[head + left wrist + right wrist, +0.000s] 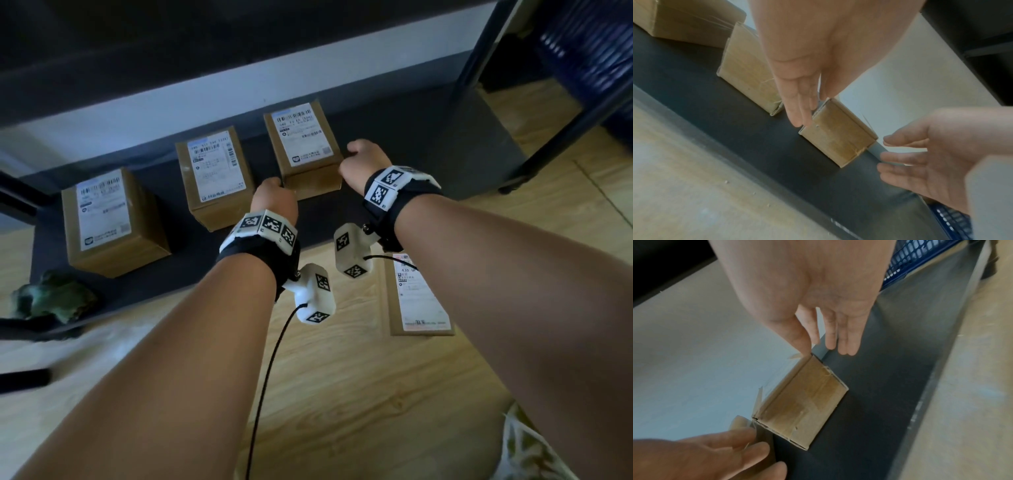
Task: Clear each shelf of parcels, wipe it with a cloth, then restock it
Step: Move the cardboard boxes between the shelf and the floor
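Note:
Three brown parcels with white labels stand on a low dark shelf (411,154). My hands flank the rightmost parcel (303,147). My left hand (274,198) lies at its near left corner, and in the left wrist view its straight fingers (799,104) touch the parcel's (838,139) side. My right hand (363,161) is at the parcel's right side; in the right wrist view its thumb (799,337) meets the top corner of the parcel (803,405) and its fingers stay straight. The parcel rests on the shelf.
The middle parcel (214,174) and the left parcel (106,219) stand further along the shelf. Another parcel (416,298) lies on the wooden floor under my right forearm. A green cloth (51,298) sits at the shelf's left end. A blue mesh basket (589,51) is at the right.

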Demonstrator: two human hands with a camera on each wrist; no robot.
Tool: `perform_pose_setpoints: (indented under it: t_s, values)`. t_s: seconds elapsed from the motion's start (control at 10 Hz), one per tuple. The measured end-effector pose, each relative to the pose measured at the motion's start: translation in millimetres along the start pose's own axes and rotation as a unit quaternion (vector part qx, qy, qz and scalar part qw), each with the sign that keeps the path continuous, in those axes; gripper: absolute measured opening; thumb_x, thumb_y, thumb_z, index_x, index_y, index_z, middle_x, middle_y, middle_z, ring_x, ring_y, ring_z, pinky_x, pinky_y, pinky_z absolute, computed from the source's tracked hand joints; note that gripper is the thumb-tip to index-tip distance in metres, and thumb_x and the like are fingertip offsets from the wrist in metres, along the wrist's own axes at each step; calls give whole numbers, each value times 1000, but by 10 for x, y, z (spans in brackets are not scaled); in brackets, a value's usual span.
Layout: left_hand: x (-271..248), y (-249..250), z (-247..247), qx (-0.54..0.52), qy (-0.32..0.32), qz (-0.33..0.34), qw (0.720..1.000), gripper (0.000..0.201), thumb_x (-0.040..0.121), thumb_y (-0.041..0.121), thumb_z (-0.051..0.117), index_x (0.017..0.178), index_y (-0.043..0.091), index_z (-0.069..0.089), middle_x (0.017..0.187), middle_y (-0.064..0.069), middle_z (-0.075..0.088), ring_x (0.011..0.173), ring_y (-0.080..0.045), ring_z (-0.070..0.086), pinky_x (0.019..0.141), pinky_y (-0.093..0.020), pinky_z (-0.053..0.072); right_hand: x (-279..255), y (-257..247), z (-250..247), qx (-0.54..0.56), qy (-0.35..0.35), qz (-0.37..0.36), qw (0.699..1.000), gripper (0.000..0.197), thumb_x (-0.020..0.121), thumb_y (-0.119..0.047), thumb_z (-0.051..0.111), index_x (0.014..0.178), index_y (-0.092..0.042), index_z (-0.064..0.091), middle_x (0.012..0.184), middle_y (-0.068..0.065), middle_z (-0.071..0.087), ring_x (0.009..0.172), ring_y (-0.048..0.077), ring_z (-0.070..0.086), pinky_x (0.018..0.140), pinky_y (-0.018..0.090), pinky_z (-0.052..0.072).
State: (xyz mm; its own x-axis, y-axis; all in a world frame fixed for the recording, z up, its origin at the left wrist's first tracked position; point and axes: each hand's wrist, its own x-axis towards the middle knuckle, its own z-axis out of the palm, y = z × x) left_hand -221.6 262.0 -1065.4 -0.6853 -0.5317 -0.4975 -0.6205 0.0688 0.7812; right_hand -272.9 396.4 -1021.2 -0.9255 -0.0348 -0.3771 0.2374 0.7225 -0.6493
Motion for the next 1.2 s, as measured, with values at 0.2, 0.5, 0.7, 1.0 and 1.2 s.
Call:
perform_pose_setpoints:
  t_s: [0.2, 0.5, 0.7, 1.0, 1.2]
  values:
    - [-602, -229, 150, 170, -117, 46, 977, 41, 98, 6, 38, 139, 7, 44, 137, -17, 51, 123, -32, 52, 99, -41, 47, -508, 462, -179, 2, 11, 37, 999, 52, 91, -7, 46, 141, -21, 47, 140, 4, 50, 117, 25, 57, 95, 35, 49]
    - [-1454, -900, 660, 230, -241, 29, 942, 42, 96, 7, 37, 136, 13, 50, 136, -16, 52, 122, -33, 52, 102, -46, 44, -1295, 1426, -279, -77, 2, 156, 985, 50, 91, -10, 42, 141, -12, 42, 139, 14, 46, 116, 31, 53, 93, 39, 49]
    - [-1722, -1053, 888, 300, -270, 44, 914, 43, 94, 9, 39, 137, 6, 48, 140, -16, 48, 125, -33, 47, 100, -36, 39, -1566, 1879, -153, -60, -70, 219, 971, 40, 97, -12, 47, 135, -1, 47, 136, 18, 51, 123, 32, 51, 89, 31, 43]
    - [-1823, -856, 899, 171, -258, 24, 950, 43, 92, 5, 37, 125, 18, 60, 115, -8, 64, 100, -34, 63, 84, -49, 55, -1525, 1885, -328, -15, 0, 249, 968, 42, 92, -9, 47, 133, -7, 40, 119, 12, 61, 85, 25, 54, 65, 33, 44]
    - [-1806, -370, 875, 83, -260, 54, 961, 43, 94, 4, 40, 128, 23, 56, 106, -4, 60, 102, -35, 64, 84, -48, 56, -1373, 1608, -655, 46, 82, 203, 975, 43, 90, -8, 47, 132, -10, 37, 120, 11, 60, 89, 25, 56, 64, 32, 45]
